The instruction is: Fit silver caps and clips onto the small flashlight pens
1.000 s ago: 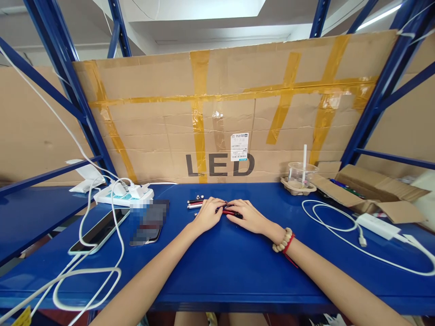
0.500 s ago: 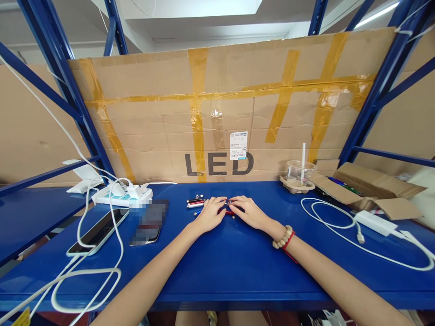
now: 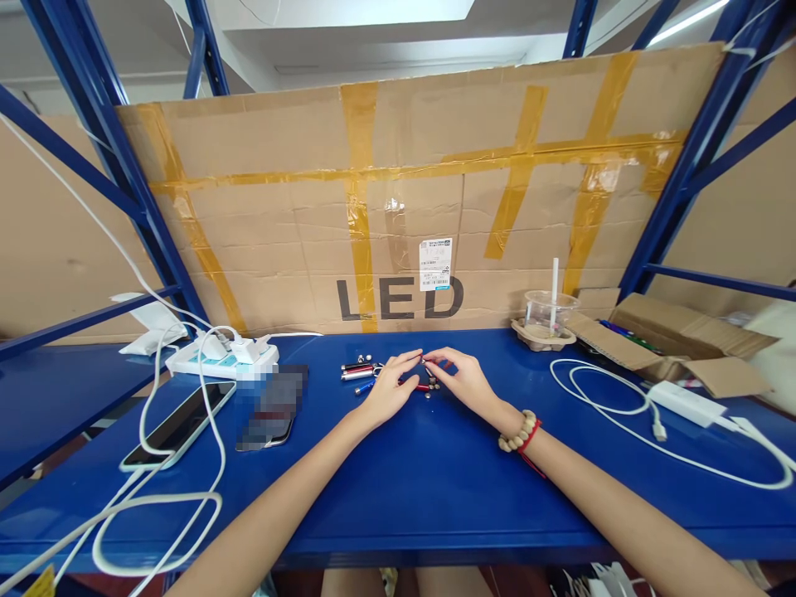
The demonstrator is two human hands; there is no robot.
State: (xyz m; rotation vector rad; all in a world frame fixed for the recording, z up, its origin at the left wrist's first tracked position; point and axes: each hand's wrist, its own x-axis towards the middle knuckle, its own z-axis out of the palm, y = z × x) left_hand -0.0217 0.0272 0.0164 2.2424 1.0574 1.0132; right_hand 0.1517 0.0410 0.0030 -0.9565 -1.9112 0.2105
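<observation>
both hands meet over the middle of the blue bench (image 3: 404, 489), toward its back edge. the left hand (image 3: 389, 388) and right hand (image 3: 460, 380) bring their fingertips together on a tiny part (image 3: 424, 359) held just above the surface; it is too small to name. the left thumb and forefinger pinch toward it from one side, the right from the other, the rest of each hand loosely curled.

under and between the hands lies a red pen (image 3: 418, 386), partly hidden, with a few small loose bits (image 3: 434, 388) beside it. just left of the left hand lie more pens (image 3: 357, 371), side by side, near the back edge.

further left lie a blurred phone (image 3: 272, 406), a tablet (image 3: 179, 425) and a power strip (image 3: 225, 358) with white cables (image 3: 155, 497) running to the front left corner. at the back right stands a plastic cup (image 3: 548, 313) with a straw in a tray, next to an open carton (image 3: 672, 344). a white charger (image 3: 687, 404) and its cord lie toward the right edge. a cardboard sheet (image 3: 410, 191) marked led stands behind the bench. the right wrist wears a bead bracelet (image 3: 519, 434).
</observation>
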